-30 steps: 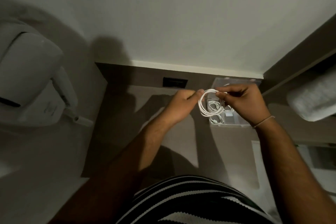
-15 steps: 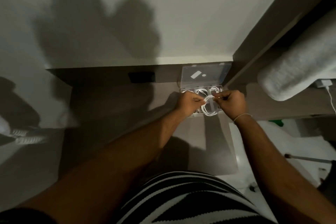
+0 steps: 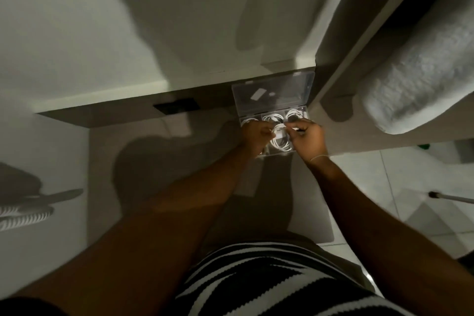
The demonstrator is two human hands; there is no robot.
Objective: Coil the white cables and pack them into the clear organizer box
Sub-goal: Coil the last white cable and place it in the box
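Observation:
A clear organizer box [image 3: 297, 113] stands open at the far right corner of the brown desk, its lid [image 3: 273, 95] tilted back against the wall. Coiled white cables lie in its back compartments [image 3: 272, 118]. A coiled white cable [image 3: 280, 139] hangs between both hands, low over the box's front middle compartment. My left hand [image 3: 255, 137] pinches the coil's left side. My right hand [image 3: 306, 137] pinches its top right. The hands hide the front compartments.
The brown desk [image 3: 159, 151] runs left from the box, with a dark socket plate [image 3: 177, 106] on its back strip. A rolled grey towel [image 3: 420, 77] lies on a shelf to the right. White floor tiles [image 3: 400, 187] lie below right.
The view swung left and tilted down. Both hands carried the coil forward and down, from above the desk to just over the open box.

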